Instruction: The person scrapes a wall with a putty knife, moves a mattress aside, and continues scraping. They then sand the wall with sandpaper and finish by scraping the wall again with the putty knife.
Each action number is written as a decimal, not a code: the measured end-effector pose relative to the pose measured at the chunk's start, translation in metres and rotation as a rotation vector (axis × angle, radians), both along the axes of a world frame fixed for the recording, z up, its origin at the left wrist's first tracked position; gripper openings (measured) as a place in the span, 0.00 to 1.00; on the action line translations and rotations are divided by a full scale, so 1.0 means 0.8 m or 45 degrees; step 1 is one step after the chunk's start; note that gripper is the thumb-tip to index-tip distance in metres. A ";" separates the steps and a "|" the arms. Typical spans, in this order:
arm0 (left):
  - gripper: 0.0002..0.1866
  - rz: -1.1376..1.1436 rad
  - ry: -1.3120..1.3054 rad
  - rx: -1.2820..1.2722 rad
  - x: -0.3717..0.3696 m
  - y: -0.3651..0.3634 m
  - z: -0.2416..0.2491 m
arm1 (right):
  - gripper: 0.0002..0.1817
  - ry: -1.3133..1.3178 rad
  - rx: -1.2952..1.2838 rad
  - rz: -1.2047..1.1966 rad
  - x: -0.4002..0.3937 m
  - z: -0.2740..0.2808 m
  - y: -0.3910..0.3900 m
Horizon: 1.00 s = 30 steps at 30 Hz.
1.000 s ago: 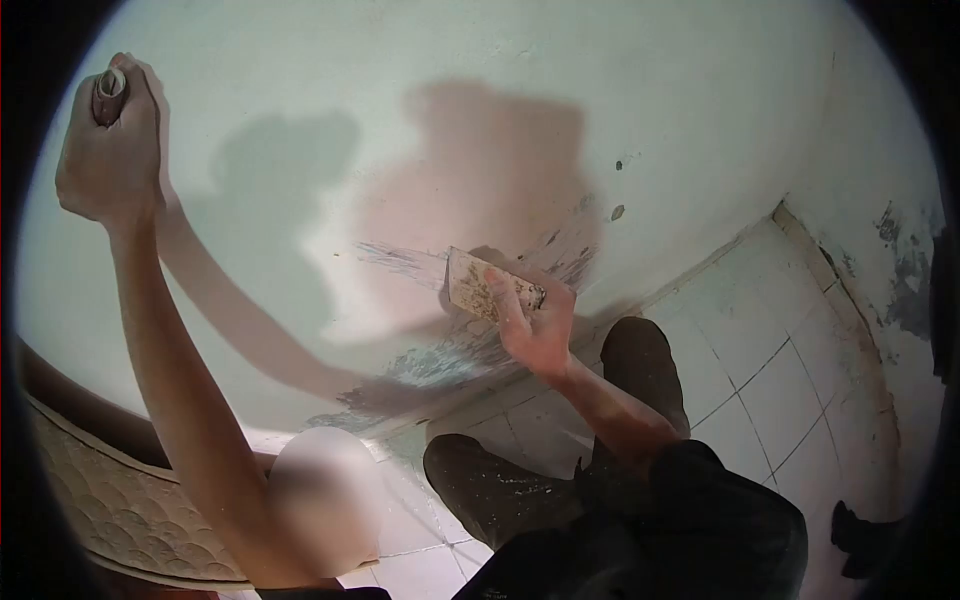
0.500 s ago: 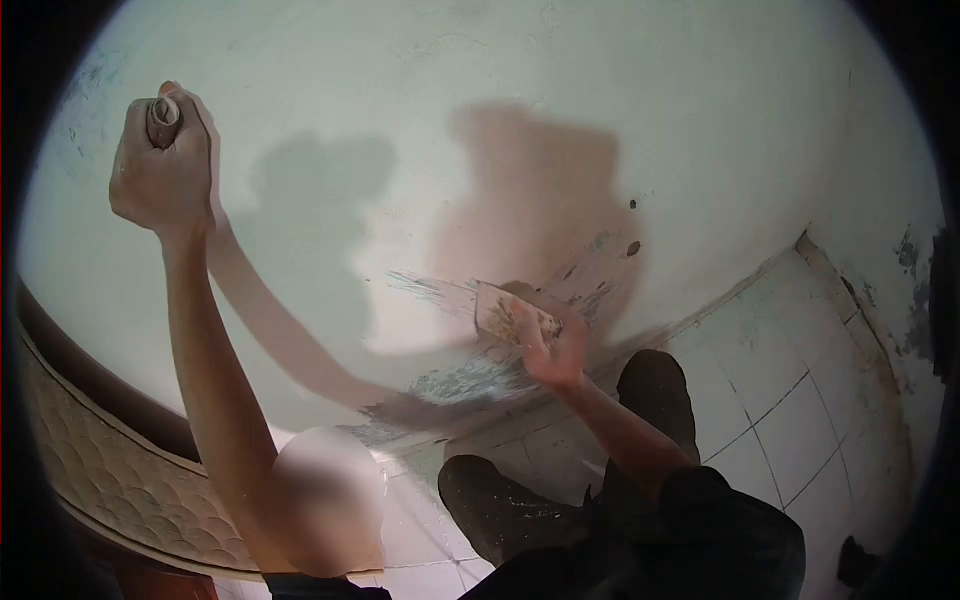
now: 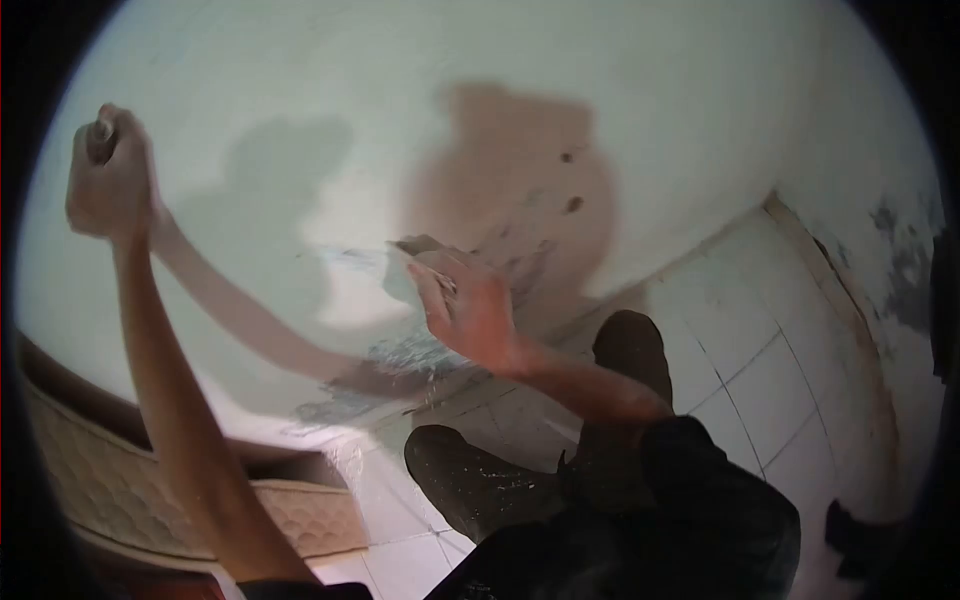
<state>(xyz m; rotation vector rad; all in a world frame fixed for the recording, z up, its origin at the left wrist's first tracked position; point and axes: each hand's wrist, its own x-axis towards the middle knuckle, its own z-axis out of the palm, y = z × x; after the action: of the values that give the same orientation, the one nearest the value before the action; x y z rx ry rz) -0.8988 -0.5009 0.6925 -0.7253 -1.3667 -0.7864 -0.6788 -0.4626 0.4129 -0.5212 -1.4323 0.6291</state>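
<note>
At the upper left, my left hand (image 3: 108, 185) is a closed fist around a round handle (image 3: 101, 140); only its end shows, and the rest of the tool is hidden. My right hand (image 3: 470, 305), slightly blurred, grips a thin flat scraper (image 3: 420, 244) and holds it against the wall (image 3: 700, 100). Most of the scraper is covered by my fingers. Around and below this hand the wall has rough, greyish patches (image 3: 415, 352) with streaks.
A quilted mattress (image 3: 310, 515) leans low on the left. Below the wall lies a white tiled floor (image 3: 750, 400). My knees (image 3: 480, 480) are close to the wall, with pale specks on the trousers. Two dark holes (image 3: 573, 204) mark the wall. Peeling patches (image 3: 900, 250) show at right.
My right hand has moved left and up along the wall with the scraper, and its wrist has turned. The view has shifted somewhat, and my left fist now appears further left and slightly lower.
</note>
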 end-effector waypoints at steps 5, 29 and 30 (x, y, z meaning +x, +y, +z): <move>0.21 0.167 -0.112 -0.256 -0.025 -0.020 0.020 | 0.09 -0.709 0.282 0.244 0.067 -0.006 0.024; 0.14 -0.295 0.467 -0.160 0.045 -0.002 0.047 | 0.25 -1.246 -0.923 0.041 0.117 -0.371 0.017; 0.14 -0.291 0.407 -0.135 0.045 -0.003 0.047 | 0.25 -1.251 -0.922 0.029 0.119 -0.373 0.019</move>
<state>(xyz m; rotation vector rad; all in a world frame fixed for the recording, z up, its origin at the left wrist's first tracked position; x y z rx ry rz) -0.8630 -0.5032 0.7300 -1.0568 -1.0536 -0.7424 -0.5838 -0.4476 0.1146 -1.5351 -2.0998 0.9792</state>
